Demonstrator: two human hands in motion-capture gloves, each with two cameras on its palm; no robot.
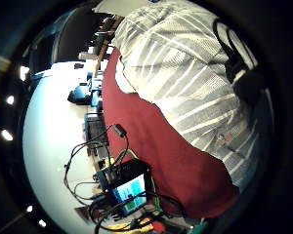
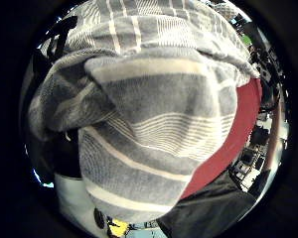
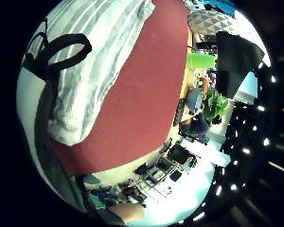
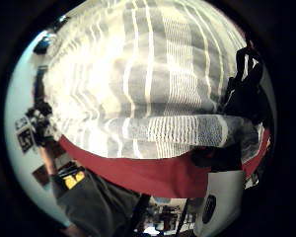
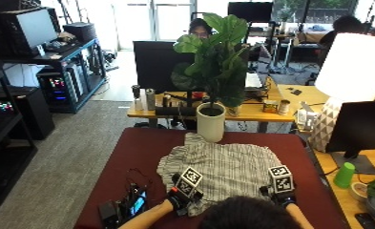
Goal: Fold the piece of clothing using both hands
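The near hem of the grey-and-white striped fabric garment [image 5: 228, 167] is being gathered at both corners: the left hand [image 5: 177, 198] is pinching folded cloth, while the right hand [image 5: 281, 196] is lying at the other corner, its grip hidden. The garment is lying spread on the dark red worktop [image 5: 142, 148], extending away from both hands equally.
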